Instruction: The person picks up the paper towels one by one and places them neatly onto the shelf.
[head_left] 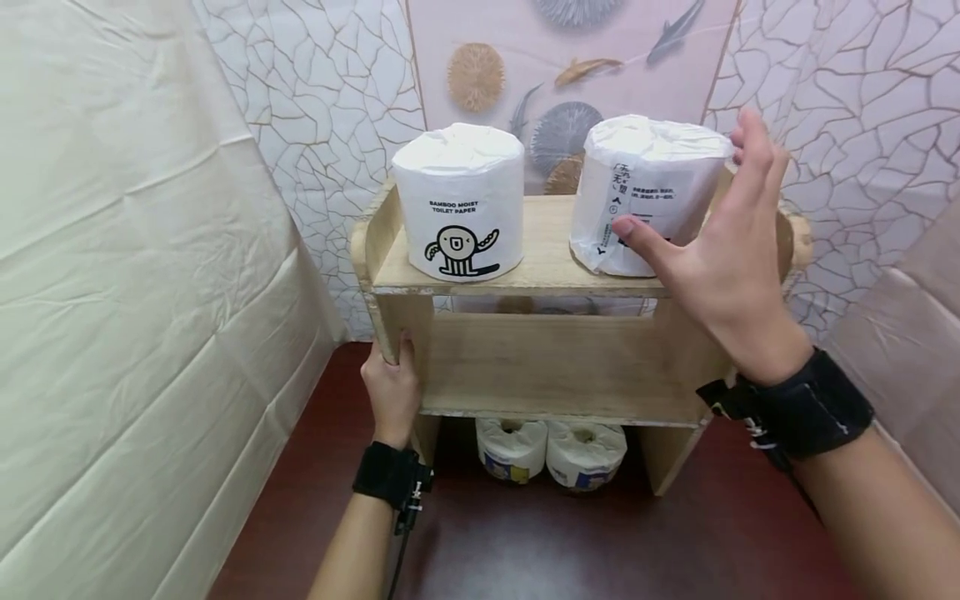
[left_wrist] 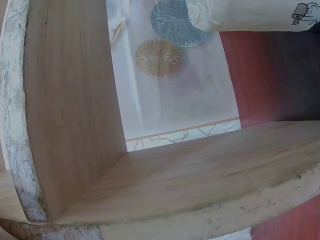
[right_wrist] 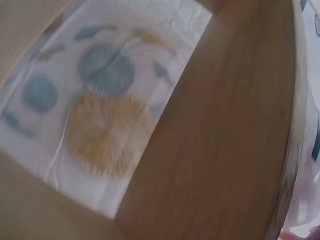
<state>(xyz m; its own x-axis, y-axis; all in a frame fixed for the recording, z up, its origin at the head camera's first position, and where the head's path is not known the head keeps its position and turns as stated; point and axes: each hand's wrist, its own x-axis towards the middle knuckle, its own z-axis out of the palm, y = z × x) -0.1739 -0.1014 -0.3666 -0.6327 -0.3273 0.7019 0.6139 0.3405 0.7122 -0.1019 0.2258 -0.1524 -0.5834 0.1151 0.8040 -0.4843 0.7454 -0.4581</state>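
Note:
A wooden shelf [head_left: 555, 367] stands ahead of me. My left hand [head_left: 392, 387] grips its left side panel, low beside the middle board. On the top board, a wrapped toilet roll [head_left: 457, 200] with a printed cartoon figure stands at the left. At the right stands a second wrapped toilet roll [head_left: 637, 196], slightly tilted, with dark lettering. My right hand [head_left: 731, 250] spreads around its right side, thumb across the front and the other fingers extended at the upper right edge. In the left wrist view, the shelf boards [left_wrist: 75, 115] hide the left hand.
Two more toilet rolls, one at the left [head_left: 510, 450] and one at the right [head_left: 587, 454], sit under the lowest visible board, on the dark red surface [head_left: 525, 550]. Beige cloth [head_left: 150, 292] hangs at the left. A patterned backdrop [head_left: 307, 125] is behind the shelf.

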